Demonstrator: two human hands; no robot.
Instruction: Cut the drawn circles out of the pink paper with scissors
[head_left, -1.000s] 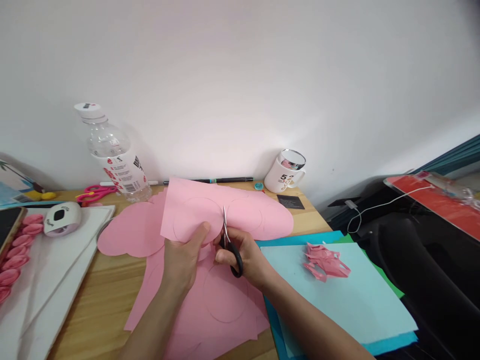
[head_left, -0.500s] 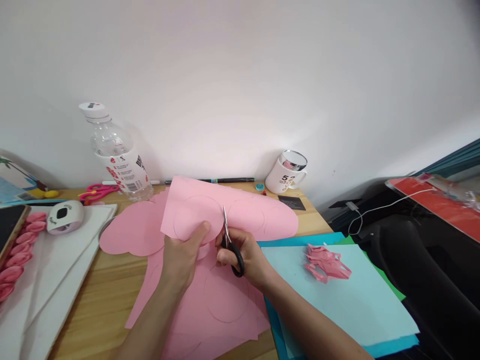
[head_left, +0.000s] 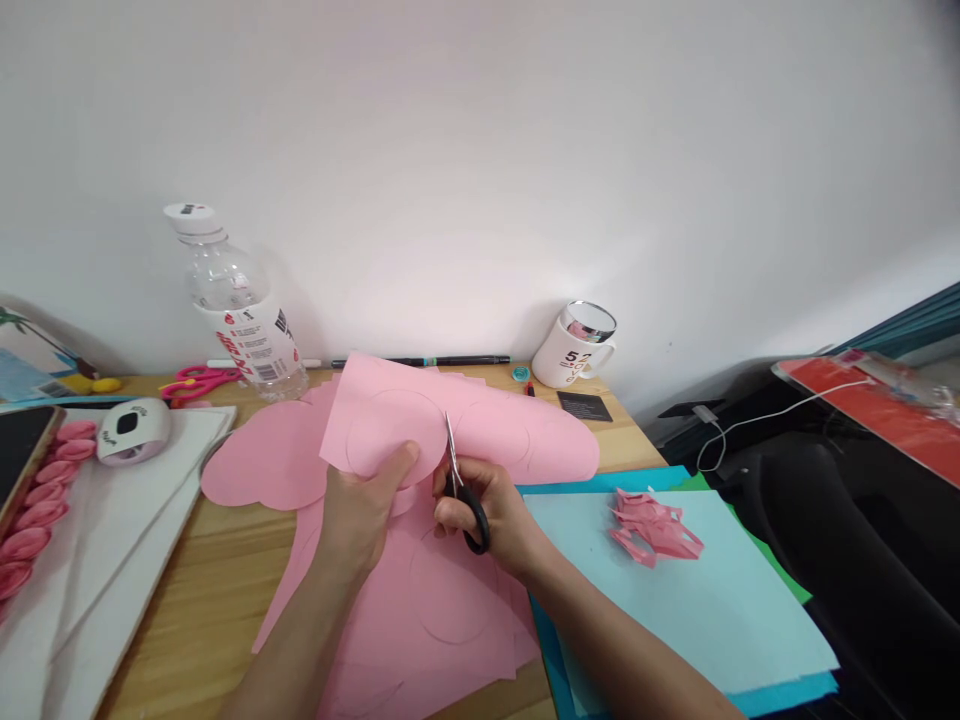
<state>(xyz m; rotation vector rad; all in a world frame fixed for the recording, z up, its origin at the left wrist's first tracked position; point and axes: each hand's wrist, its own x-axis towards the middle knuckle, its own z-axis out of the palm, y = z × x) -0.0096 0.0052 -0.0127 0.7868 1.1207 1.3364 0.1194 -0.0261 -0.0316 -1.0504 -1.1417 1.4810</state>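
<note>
Paper [head_left: 409,420] tilts slightly more than before, left fingers [head_left: 400,465] pinching it, right fingers [head_left: 454,514] closed round scissors [head_left: 468,500] that should follow the line [head_left: 406,391]

The left hand [head_left: 360,510] holds a paper sheet [head_left: 397,425]. Beside it, the right hand [head_left: 491,505] holds scissors [head_left: 480,515]. More sheets [head_left: 454,600] lie under the hands, on the table [head_left: 180,590]. Behind, near the wall [head_left: 450,180], a bottle [head_left: 259,345] stands on the left and a mug [head_left: 566,355] on the right. A pen [head_left: 472,360] lies between them. Other scissors [head_left: 214,377] lie just left of the bottle. To the right, scraps [head_left: 652,528] lie on a paper pile [head_left: 720,610].
</note>
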